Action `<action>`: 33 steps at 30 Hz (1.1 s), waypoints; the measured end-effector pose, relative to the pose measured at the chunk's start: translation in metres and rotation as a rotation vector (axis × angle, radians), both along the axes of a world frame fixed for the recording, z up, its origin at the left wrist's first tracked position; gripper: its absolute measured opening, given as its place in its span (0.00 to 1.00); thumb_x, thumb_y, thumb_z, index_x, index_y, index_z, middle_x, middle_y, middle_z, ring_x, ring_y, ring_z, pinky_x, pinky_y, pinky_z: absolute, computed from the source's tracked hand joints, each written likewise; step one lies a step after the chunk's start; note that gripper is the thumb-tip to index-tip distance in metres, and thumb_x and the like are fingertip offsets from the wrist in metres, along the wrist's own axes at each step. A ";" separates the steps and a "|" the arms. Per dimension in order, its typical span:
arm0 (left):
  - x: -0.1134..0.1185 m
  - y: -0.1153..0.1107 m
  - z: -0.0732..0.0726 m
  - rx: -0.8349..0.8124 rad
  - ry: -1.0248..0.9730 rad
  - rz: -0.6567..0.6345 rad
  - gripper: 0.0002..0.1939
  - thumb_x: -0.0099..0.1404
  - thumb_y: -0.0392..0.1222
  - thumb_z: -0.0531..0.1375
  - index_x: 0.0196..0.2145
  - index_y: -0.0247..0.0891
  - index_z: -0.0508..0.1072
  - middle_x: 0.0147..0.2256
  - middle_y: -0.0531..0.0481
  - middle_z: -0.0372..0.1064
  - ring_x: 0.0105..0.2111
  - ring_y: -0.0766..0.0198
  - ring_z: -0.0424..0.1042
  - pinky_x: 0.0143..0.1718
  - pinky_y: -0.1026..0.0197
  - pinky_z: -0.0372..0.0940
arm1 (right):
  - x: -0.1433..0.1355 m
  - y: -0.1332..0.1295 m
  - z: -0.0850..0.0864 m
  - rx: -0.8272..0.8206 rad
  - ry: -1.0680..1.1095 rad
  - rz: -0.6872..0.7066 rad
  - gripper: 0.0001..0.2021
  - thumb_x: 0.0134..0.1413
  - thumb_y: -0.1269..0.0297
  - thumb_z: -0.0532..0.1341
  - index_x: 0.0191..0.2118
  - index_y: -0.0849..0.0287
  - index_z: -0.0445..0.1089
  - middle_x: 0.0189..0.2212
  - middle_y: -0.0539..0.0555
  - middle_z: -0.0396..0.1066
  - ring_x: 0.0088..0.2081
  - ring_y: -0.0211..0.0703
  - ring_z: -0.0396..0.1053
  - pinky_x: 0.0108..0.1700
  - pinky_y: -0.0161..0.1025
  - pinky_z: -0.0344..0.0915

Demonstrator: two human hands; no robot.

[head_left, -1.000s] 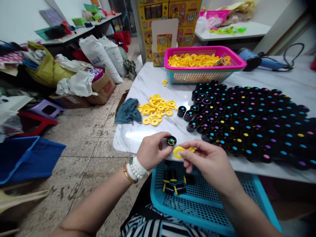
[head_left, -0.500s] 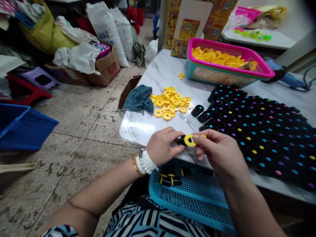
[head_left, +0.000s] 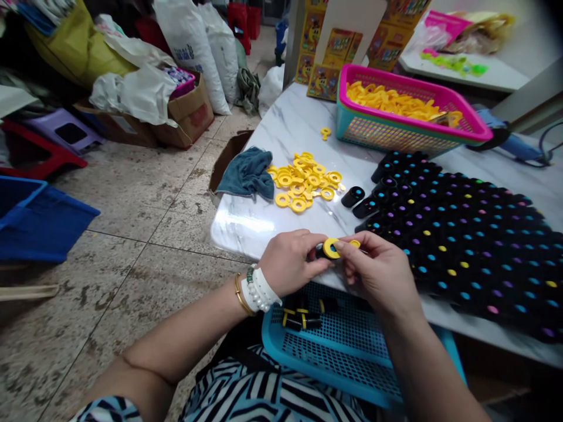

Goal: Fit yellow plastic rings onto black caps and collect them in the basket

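My left hand [head_left: 294,258] is closed on a small black cylinder [head_left: 319,252] over the table's front edge. Against the end of that cylinder lies a yellow plastic ring [head_left: 331,248] with a side tab, pinched between the thumb and fingers of my right hand [head_left: 373,264]. A blue dot shows through the ring's hole. Below both hands, a blue mesh basket [head_left: 343,357] holds several black cylinders with yellow rings [head_left: 311,320]. A pile of loose yellow rings [head_left: 303,181] lies beyond my hands.
Many black cylinders with coloured dots [head_left: 475,246] stand in rows on the right of the marble-patterned table [head_left: 246,228]. A pink basket [head_left: 413,79] of yellow parts sits behind. A dark teal cloth [head_left: 248,173] lies at the left edge; a blue bin [head_left: 53,220] is on the floor.
My right hand has moved slightly left, bringing the yellow ring onto the end of the black cylinder. The blue dot now shows through its hole. My left hand has barely moved.
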State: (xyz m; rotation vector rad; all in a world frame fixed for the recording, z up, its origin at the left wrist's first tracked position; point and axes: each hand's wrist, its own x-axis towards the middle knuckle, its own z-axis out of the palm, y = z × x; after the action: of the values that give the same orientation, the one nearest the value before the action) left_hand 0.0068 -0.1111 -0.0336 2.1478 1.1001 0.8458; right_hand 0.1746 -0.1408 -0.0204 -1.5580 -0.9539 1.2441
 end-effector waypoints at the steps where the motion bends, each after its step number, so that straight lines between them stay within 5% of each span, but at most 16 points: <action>1: 0.000 0.000 0.000 0.000 -0.003 -0.001 0.08 0.60 0.41 0.63 0.38 0.38 0.77 0.24 0.55 0.67 0.25 0.68 0.66 0.29 0.65 0.61 | 0.000 -0.001 0.001 -0.008 0.017 0.007 0.14 0.46 0.55 0.70 0.31 0.60 0.72 0.12 0.45 0.64 0.12 0.31 0.58 0.13 0.28 0.53; 13: 0.001 -0.003 0.003 -0.027 -0.004 0.007 0.09 0.60 0.41 0.62 0.38 0.39 0.77 0.25 0.54 0.70 0.25 0.68 0.67 0.28 0.65 0.61 | -0.005 -0.002 -0.001 0.081 -0.024 -0.026 0.12 0.47 0.57 0.70 0.31 0.60 0.73 0.16 0.48 0.70 0.16 0.34 0.64 0.19 0.30 0.61; 19: 0.002 -0.003 0.016 -0.324 -0.112 -0.003 0.12 0.64 0.46 0.59 0.38 0.35 0.75 0.21 0.54 0.69 0.21 0.70 0.67 0.23 0.68 0.60 | -0.004 -0.005 0.004 0.014 0.024 0.092 0.14 0.52 0.54 0.66 0.32 0.59 0.68 0.13 0.46 0.66 0.13 0.33 0.62 0.16 0.29 0.58; 26: 0.009 0.004 0.012 -0.597 -0.239 -0.025 0.10 0.67 0.44 0.55 0.33 0.35 0.71 0.18 0.57 0.65 0.17 0.73 0.63 0.20 0.70 0.59 | -0.004 -0.002 0.003 0.013 -0.007 0.113 0.14 0.53 0.53 0.65 0.31 0.57 0.64 0.12 0.42 0.61 0.12 0.31 0.56 0.15 0.28 0.53; 33: 0.008 -0.018 0.001 -0.064 -0.167 0.049 0.18 0.63 0.40 0.62 0.51 0.39 0.69 0.31 0.51 0.69 0.28 0.68 0.68 0.31 0.64 0.67 | -0.008 -0.015 -0.006 0.151 0.016 0.031 0.14 0.57 0.56 0.62 0.44 0.60 0.73 0.19 0.45 0.62 0.19 0.32 0.57 0.20 0.31 0.56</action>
State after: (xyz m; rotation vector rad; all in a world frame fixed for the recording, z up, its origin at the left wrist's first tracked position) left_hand 0.0150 -0.1295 -0.0325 1.9662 1.0829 0.9800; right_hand 0.1666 -0.1557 -0.0260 -1.4186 -1.0410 1.1755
